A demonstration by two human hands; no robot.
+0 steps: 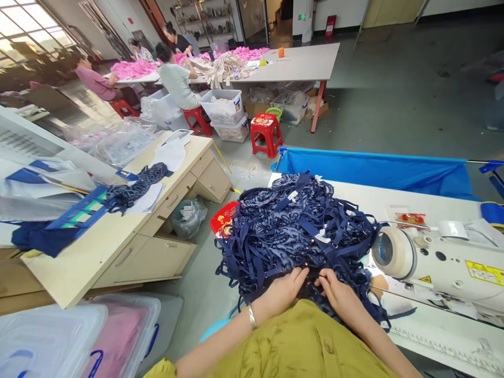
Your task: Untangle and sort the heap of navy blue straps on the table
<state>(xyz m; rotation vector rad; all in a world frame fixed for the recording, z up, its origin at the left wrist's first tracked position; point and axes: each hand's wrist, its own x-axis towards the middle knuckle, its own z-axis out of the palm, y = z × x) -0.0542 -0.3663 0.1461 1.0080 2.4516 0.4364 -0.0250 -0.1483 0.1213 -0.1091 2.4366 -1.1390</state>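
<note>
A large heap of navy bras [271,231] with patterned cups, long straps and small white tags lies at the left end of the white sewing table. At its near edge, my left hand [289,286] has its fingers closed on the dark fabric of a bra [311,278]. Close by on the right, my right hand [333,289] pinches the same dark fabric, thumb against fingers. The fingertips are partly hidden in the cloth, so the exact part held cannot be made out.
A white sewing machine [441,262] stands right of the heap, with a blue cloth trough [374,170] behind. To the left are a cream desk [129,236] and lidded plastic bins [51,336]. Several people sit at a far table [299,60] near red stools [265,128].
</note>
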